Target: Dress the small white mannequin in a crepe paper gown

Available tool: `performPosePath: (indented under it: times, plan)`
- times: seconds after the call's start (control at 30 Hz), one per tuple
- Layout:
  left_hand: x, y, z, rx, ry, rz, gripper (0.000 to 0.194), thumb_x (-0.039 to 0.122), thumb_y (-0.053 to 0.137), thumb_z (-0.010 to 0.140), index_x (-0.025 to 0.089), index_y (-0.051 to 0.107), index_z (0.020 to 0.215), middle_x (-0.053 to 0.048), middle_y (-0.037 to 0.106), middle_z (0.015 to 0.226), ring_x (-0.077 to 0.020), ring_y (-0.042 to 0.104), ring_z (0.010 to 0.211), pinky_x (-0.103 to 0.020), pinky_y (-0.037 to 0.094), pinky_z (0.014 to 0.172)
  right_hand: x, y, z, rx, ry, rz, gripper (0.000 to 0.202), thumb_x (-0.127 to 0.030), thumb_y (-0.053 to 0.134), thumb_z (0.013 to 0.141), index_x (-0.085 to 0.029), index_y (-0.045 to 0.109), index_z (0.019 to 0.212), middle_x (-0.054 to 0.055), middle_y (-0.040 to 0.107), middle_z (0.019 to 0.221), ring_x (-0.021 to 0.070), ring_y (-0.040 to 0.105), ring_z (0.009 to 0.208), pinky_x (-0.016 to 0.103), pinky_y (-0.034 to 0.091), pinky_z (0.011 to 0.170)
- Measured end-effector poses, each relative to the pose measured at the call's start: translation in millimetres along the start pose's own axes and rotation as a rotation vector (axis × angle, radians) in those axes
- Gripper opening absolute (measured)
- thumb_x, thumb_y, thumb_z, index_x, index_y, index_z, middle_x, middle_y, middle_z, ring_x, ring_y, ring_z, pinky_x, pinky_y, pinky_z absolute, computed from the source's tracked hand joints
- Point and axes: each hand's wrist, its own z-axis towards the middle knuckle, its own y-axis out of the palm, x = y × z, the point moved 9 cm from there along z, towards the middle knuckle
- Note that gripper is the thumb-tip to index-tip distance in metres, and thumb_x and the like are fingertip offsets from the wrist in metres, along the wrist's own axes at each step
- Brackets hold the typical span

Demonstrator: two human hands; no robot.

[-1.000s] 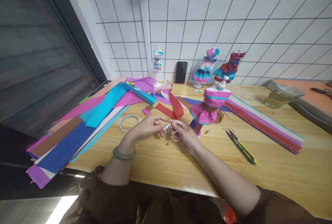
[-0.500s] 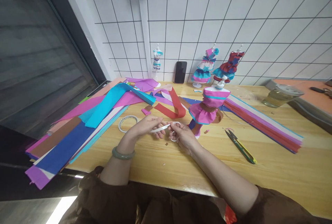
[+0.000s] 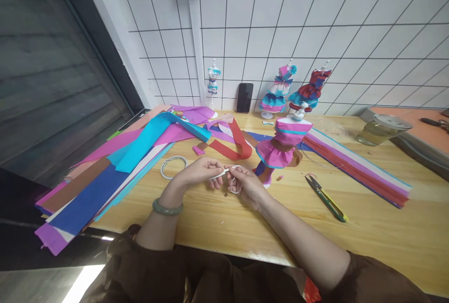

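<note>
"White tiles at the back?"

"Yes, a tiled wall [image 3: 242, 13], dark-lined, above a pale wooden table [image 3: 210, 228]. Coloured strips [image 3: 94, 195] heap its left side; a second bundle [image 3: 361, 169] lies on the right."

"Anything in the way?"

"A pink-dressed form [image 3: 286, 130] — just beyond the right hand [image 3: 249, 185], partly covering a red-dressed form [image 3: 313, 85]. Yellow-handled snips [image 3: 328, 200] lie to its right; a white ring [image 3: 163, 168] sits just beside the left hand [image 3: 199, 171]."

"And the grip?"

"Both hands are pinched closed on a narrow white strip [image 3: 220, 173] — it spans the small gap between them, over the table, and loops at the right."
</note>
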Motion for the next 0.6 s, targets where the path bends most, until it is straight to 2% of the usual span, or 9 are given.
performPosePath:
  times: [0.17,0.3,0.47,0.6]
  plan:
    - [9.4,0.5,-5.8,-0.019,0.023,0.008,0.036,0.048,0.062,0.08,0.012,0.057,0.082,-0.005,0.067,0.068,-0.0128,0.064,0.056,-0.023,0.05,0.055,-3.3,13.8,-9.3,-0.078,0.029,0.05,0.026,-0.032,0.073,0.073,-0.017,0.064,0.092,-0.004,0.057,0.061,0.0059,0.047,0.043,0.019,0.045,0.042]
    - [10.8,-3.5,-7.7,0.018,0.001,0.0,0.036,0.048,0.064,0.078,0.013,0.055,0.079,-0.006,0.068,0.067,-0.0128,0.064,0.055,-0.023,0.049,0.053,-0.3,20.0,-13.1,-0.141,0.089,0.081,0.028,-0.042,0.067,0.077,-0.019,0.061,0.091,-0.005,0.057,0.058,0.0057,0.041,0.04,0.019,0.038,0.041]
    - [13.9,-7.6,-8.1,0.056,0.028,0.019,0.035,0.046,0.065,0.077,0.012,0.056,0.078,-0.007,0.067,0.066,-0.013,0.064,0.053,-0.023,0.05,0.052,-0.5,15.8,-10.8,-0.113,0.082,0.086,0.034,-0.049,0.064,0.077,-0.019,0.06,0.092,-0.005,0.056,0.055,0.0044,0.035,0.036,0.018,0.033,0.039]
    - [13.4,-5.4,-9.0,0.023,0.017,0.041,0.035,0.045,0.065,0.077,0.011,0.058,0.078,-0.007,0.068,0.066,-0.0135,0.064,0.051,-0.024,0.05,0.051,-6.2,9.8,-9.7,-0.045,0.016,0.084,0.026,-0.04,0.067,0.077,-0.019,0.06,0.091,-0.007,0.053,0.054,0.0046,0.035,0.037,0.018,0.034,0.04]
